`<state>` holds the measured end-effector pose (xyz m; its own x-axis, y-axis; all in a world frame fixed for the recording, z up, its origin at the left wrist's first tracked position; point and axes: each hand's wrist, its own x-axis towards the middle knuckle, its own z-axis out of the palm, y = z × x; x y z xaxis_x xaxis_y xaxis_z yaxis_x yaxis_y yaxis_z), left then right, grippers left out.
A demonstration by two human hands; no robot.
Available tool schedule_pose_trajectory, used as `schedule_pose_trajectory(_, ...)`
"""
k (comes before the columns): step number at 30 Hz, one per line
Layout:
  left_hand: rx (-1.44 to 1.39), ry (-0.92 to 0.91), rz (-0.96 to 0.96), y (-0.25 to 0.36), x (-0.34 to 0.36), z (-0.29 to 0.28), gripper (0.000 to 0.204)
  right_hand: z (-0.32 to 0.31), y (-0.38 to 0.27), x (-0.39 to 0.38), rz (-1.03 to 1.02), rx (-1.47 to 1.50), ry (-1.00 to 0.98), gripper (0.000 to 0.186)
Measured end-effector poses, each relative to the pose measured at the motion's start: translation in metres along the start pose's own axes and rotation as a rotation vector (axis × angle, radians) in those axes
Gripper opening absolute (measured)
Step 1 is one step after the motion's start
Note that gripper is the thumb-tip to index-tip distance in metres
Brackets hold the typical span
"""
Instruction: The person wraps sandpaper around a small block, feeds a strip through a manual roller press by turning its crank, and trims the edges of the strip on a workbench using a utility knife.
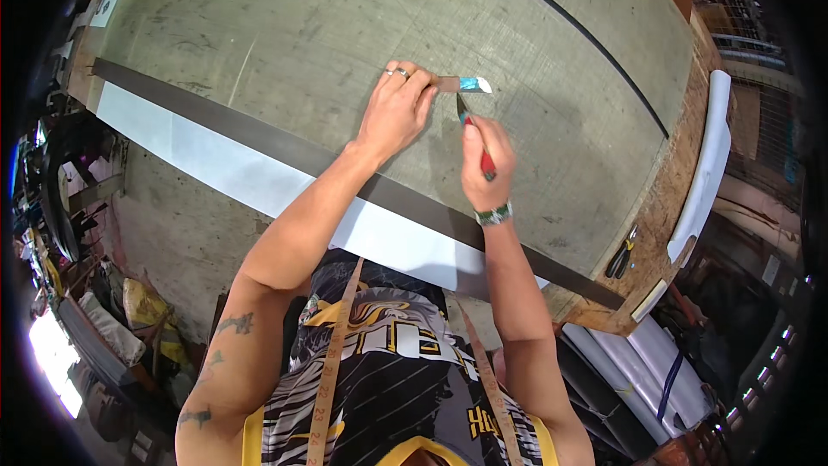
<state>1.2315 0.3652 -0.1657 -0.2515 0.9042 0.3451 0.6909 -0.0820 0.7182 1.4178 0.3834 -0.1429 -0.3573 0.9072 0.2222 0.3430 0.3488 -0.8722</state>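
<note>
My left hand [398,103] is closed on the left end of a small flat strip [449,84], its fingertips over that end. The strip is brown, with a shiny blue band and a white rounded tip at its right end. In my right hand [489,160] is a slim red-handled tool with a dark pointed end [461,106]. Its point meets the lower edge of the strip, or lies just beside it. I cannot tell what kind of tool it is. Both hands are over the worn greenish table top [285,60].
A long dark strip [285,145] lies along the table's near side, beside a white sheet [203,151]. A thin black strip [586,30] curves across the far right. Black-and-yellow pliers [620,257] and a white roll [709,155] lie along the right edge. Rolled material [642,371] stands lower right.
</note>
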Motion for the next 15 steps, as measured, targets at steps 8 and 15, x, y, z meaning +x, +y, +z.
schedule_pose_trajectory(8,-0.026,0.094,0.0,-0.006,-0.004,-0.001,0.011,0.024,0.022,0.011,-0.113,-0.105,-0.025,0.016)
schedule_pose_trajectory(15,0.051,0.313,-0.335,0.007,-0.032,-0.064,0.009,0.022,0.029,0.01,-0.125,-0.139,-0.027,0.016)
